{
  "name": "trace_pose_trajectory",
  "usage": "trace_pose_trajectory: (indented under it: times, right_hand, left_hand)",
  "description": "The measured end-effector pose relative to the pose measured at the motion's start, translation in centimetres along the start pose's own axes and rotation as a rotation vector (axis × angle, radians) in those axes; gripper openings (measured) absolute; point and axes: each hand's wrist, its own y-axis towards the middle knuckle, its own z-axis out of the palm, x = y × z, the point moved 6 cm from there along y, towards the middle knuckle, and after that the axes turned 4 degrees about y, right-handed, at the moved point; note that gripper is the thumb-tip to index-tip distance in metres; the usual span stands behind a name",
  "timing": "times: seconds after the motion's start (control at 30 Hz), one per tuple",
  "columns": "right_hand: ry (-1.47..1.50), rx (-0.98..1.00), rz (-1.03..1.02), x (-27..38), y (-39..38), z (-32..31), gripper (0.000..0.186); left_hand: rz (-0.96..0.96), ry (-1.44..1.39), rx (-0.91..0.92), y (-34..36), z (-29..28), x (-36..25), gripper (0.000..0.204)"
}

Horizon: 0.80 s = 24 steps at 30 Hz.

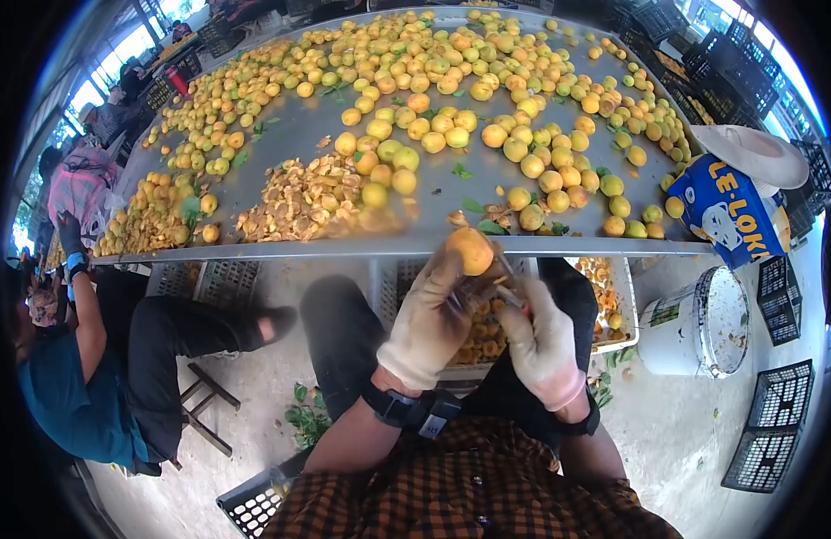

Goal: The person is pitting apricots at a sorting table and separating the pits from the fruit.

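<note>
The gloved left hand [429,323] holds a round, orange-yellow fruit [470,251].

Daylight glares at both upper sides; edges bow toward dark corners.

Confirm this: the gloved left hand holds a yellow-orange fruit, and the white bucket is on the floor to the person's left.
Not quite: the head view shows the white bucket on the floor to the person's right. The gloved left hand does hold a yellow-orange fruit.
</note>
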Motion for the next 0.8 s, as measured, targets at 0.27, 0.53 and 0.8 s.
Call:
trace_pose_trajectory:
  times: [0.27,0.53,0.8]
  right_hand:
    - [-0.145,-0.103,-0.095,-1.5,-0.7,1.3,0.024]
    - [-0.154,0.001,0.022,-1.3,-0.9,1.0,0.021]
    - [-0.193,0.033,0.088,-1.4,-0.6,0.9,0.021]
  left_hand:
    - [-0.075,-0.176,-0.049,-0.2,0.9,1.6,0.043]
    - [-0.097,-0.174,-0.031,-0.1,0.3,2.4,0.049]
    - [-0.109,-0.241,-0.032,0.0,0.8,3.3,0.046]
